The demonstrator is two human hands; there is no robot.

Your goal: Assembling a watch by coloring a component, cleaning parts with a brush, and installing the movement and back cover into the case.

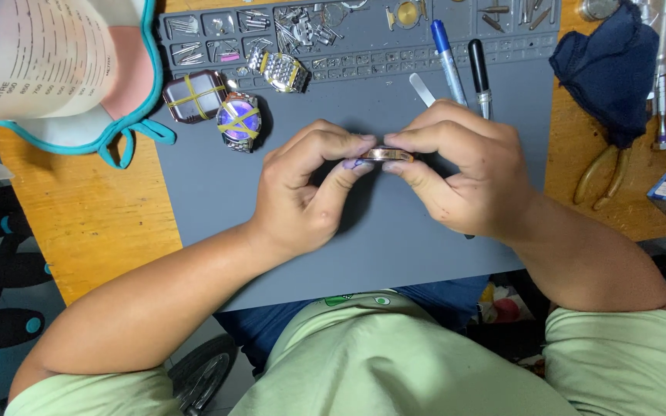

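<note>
Both hands meet over the middle of a grey work mat point(210, 185). Between their fingertips sits a small round watch case point(387, 154) with a copper-coloured rim, seen edge-on. My left hand point(306, 189) pinches it from the left with thumb and forefinger. My right hand point(464, 166) grips it from the right the same way. Under the case a bit of purple shows at my left thumb.
At the mat's upper left lie a square watch point(194, 96), a round purple-faced watch point(239, 119) and a metal bracelet watch point(283, 72). Compartments with small parts point(302, 27) line the top edge. A blue pen point(447, 62), a black tool point(479, 69), a dark cloth point(610, 69), pliers point(603, 173) and a measuring jug point(32, 54) surround it.
</note>
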